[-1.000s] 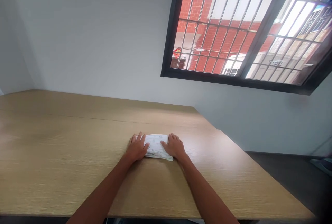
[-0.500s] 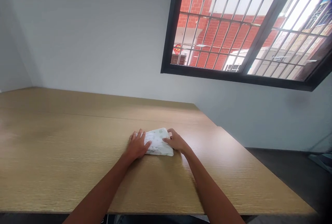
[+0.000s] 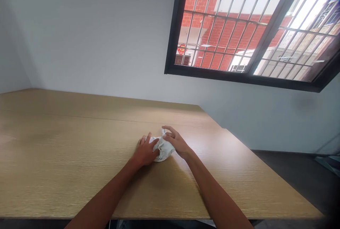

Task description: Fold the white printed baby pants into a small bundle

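Head view showed my left hand (image 3: 145,153) with fingers spread on the left part of a white patterned cloth (image 3: 166,149), bunched on the table (image 3: 79,165); my right hand (image 3: 177,143) pinched its raised right part.

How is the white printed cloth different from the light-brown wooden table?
The white printed cloth is small and bunched up; the light-brown wooden table is large and flat. The cloth has little printed marks; the table has wood grain. Both are light-coloured.

White printed cloth (image 3: 166,149), bunched, partly raised, on table (image 3: 79,158).
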Demonstrator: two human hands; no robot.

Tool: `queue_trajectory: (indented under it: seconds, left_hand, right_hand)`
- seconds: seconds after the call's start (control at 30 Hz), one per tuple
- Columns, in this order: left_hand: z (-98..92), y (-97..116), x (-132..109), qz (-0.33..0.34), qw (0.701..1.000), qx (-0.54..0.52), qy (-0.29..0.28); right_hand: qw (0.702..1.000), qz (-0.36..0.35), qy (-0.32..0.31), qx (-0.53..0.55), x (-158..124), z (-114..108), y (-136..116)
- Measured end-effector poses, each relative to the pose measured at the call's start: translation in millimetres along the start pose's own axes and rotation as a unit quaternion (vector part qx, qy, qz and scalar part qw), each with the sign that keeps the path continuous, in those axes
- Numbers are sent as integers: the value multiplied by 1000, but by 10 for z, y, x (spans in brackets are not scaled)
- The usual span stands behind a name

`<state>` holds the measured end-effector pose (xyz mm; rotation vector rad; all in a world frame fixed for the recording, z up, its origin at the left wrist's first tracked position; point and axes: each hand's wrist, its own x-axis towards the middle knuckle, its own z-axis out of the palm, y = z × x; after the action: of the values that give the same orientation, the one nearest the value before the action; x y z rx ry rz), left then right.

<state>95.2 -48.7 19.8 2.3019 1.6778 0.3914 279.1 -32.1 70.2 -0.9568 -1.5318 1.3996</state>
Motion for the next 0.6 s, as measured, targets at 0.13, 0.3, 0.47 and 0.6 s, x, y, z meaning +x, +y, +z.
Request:
queue_trajectory:
  seconds: [0.13, 0.3, 0.47, 0.6]
  left_hand:
    - [13, 11, -10, 6, 1000, 10, 13]
    - [5, 26, -15, 18, 999, 25, 33]
    - [38, 40, 13, 11, 999, 28, 37]
    - [29, 81, 36, 3, 996, 20, 92]
  right_hand:
    - [999, -16, -49, -12, -14, 102, 70]
    - [997, -19, -61, -39, 10, 178, 176]
    - [993, -67, 16, -98, 60, 306, 291]
    - [976, -121, 111, -140, 74, 392, 368]
